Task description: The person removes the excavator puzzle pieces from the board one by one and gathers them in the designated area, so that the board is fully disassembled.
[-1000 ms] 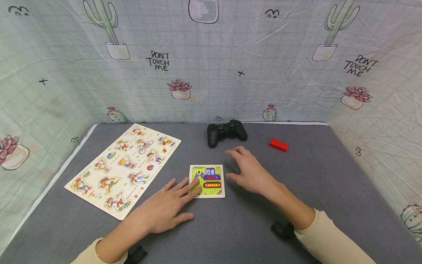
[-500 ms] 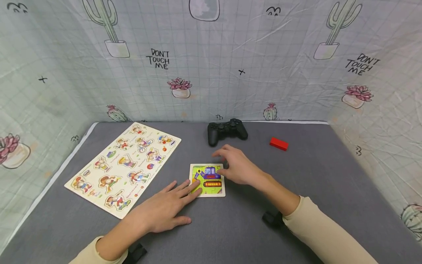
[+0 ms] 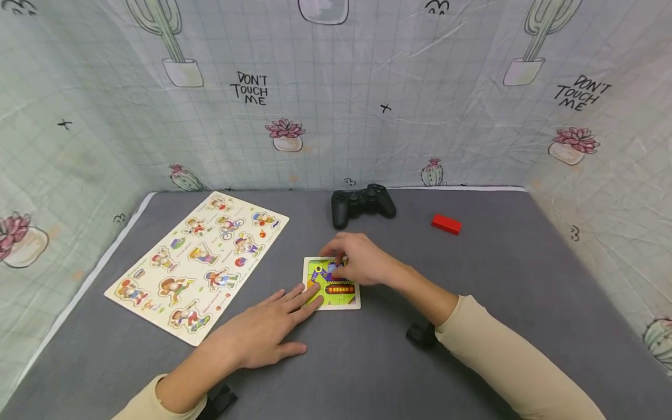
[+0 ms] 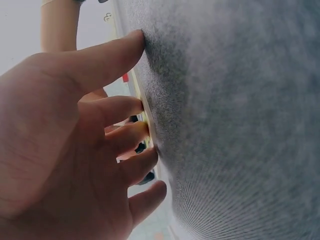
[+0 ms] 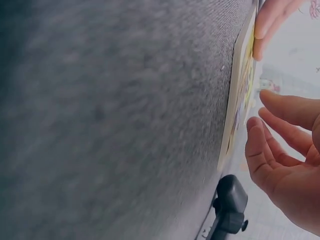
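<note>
A small square jigsaw puzzle (image 3: 339, 300) with a purple digger on a lime-green ground lies in its pale frame mid-table. My left hand (image 3: 262, 332) is spread flat, two fingertips resting on the puzzle's lower left part and the thumb out on the cloth. Over the puzzle's upper half hovers my right hand (image 3: 362, 259), its fingers bent and hiding part of the digger's cab. In the right wrist view, the right fingertips (image 5: 255, 122) hang just off the puzzle's face. Nothing shows between that thumb and the fingers.
A large cream board (image 3: 196, 262) with children's figures lies at the left, near my left hand. Behind the puzzle rests a black game controller (image 3: 363, 205). A red block (image 3: 446, 224) is at the back right. Printed cloth walls (image 3: 336, 116) border the grey table (image 3: 346, 373).
My right hand has moved left, from beside the puzzle to over its upper half, and its fingers have bent more. The left hand has stayed on the puzzle.
</note>
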The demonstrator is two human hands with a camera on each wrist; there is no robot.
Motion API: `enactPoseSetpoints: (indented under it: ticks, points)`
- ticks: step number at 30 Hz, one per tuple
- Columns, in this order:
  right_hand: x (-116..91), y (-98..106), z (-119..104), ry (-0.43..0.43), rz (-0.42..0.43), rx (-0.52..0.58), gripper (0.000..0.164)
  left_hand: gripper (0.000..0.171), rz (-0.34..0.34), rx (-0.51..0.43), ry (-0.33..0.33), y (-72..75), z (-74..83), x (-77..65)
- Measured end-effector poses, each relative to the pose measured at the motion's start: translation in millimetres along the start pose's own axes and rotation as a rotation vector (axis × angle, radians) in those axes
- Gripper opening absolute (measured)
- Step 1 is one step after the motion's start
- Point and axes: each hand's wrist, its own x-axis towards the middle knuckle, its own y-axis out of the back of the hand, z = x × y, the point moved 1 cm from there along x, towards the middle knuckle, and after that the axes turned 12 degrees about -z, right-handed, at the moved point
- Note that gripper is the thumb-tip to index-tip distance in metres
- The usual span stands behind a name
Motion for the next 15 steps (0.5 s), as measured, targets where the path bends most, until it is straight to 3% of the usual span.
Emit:
enactPoseSetpoints:
  ticks: [15]
  points:
    - [22,-4,-8,-0.022,-0.048,-0.034,0.035,0.082,-0.003,-0.004,-0.008,0.1,-1.8,0.6]
